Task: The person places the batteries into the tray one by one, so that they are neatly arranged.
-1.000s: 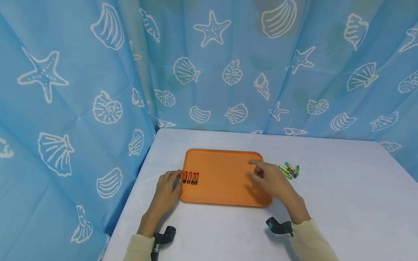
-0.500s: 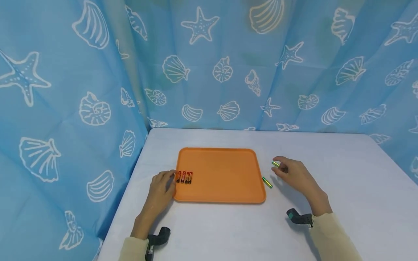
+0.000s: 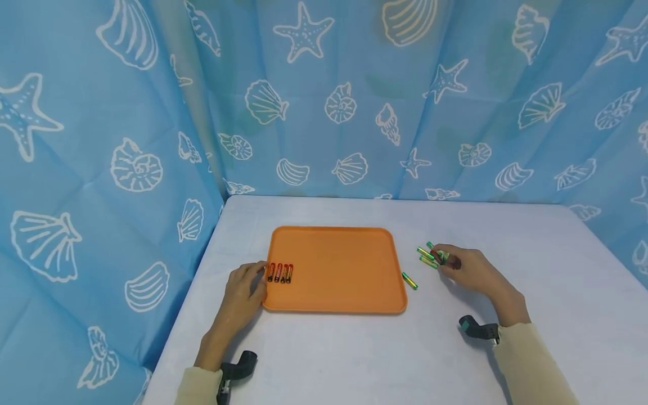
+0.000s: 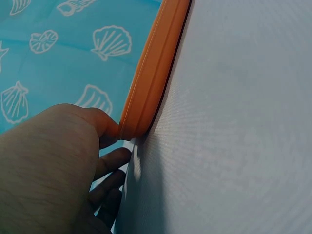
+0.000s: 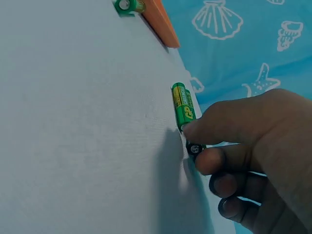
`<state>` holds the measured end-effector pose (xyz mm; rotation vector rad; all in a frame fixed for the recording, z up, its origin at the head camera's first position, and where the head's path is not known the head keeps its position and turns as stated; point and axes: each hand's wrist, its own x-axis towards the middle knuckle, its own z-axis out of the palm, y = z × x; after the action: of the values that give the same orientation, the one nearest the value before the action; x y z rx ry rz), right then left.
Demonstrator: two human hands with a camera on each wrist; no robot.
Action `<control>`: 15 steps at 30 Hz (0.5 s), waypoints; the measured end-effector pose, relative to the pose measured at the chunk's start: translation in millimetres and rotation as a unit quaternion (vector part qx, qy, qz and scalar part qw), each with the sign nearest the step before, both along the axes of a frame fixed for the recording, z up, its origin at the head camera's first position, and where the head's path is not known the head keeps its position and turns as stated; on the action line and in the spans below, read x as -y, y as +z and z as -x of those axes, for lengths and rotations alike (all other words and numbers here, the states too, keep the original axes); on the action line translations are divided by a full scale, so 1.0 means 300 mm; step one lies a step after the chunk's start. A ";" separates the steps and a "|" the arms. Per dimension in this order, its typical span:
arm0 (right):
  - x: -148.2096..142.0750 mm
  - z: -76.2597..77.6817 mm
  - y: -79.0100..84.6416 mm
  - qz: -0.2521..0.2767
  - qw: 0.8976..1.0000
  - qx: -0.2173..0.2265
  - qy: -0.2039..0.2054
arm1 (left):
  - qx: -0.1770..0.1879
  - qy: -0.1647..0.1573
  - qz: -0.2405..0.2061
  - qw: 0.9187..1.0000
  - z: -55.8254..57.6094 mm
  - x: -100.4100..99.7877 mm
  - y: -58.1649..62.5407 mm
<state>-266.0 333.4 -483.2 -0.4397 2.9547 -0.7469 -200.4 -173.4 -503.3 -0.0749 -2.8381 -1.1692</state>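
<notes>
In the head view my left hand (image 3: pixel 243 292) rests with relaxed fingers at the left edge of the orange tray (image 3: pixel 334 304). The thumb touches the tray rim (image 4: pixel 148 83) in the left wrist view, the other fingers spread below it. Several red-and-black batteries (image 3: pixel 278 273) lie side by side at the tray's left. My right hand (image 3: pixel 471 270) is right of the tray, among green batteries (image 3: pixel 426 254). Thumb and index finger pinch a battery whose black end (image 5: pixel 195 148) shows between them; the fingers hide most of it. A green GP battery (image 5: pixel 183 105) lies beside the thumb.
A single green battery (image 3: pixel 409 280) lies close to the tray's right edge. A white cloth (image 3: pixel 354 360) covers the table. The blue shell-print curtain (image 3: pixel 349 129) hangs behind and at the left.
My right hand has moved from the tray to the battery pile. A green battery it held half a second ago has been released, and it now pinches a black-ended one. The left hand stays at the tray.
</notes>
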 end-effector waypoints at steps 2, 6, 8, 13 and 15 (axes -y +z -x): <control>-0.003 0.011 -0.001 -0.003 1.000 0.011 0.005 | 0.004 0.000 0.002 1.000 0.001 0.000 0.002; -0.008 0.031 -0.005 -0.009 0.999 0.038 0.008 | 0.008 0.001 0.002 1.000 -0.001 0.000 0.005; -0.010 0.037 -0.004 -0.016 0.999 0.049 0.011 | 0.007 0.000 0.002 1.000 -0.001 0.001 0.006; -0.016 0.043 0.005 -0.023 0.997 0.068 0.014 | 0.007 -0.002 0.003 1.000 -0.002 0.002 0.007; -0.018 0.045 0.006 -0.020 0.997 0.070 0.013 | 0.009 -0.001 0.003 1.000 -0.003 0.001 0.007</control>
<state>-279.6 338.9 -481.3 -0.4048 2.8232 -0.6835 -199.6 -173.8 -501.1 -0.0692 -2.8581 -1.1663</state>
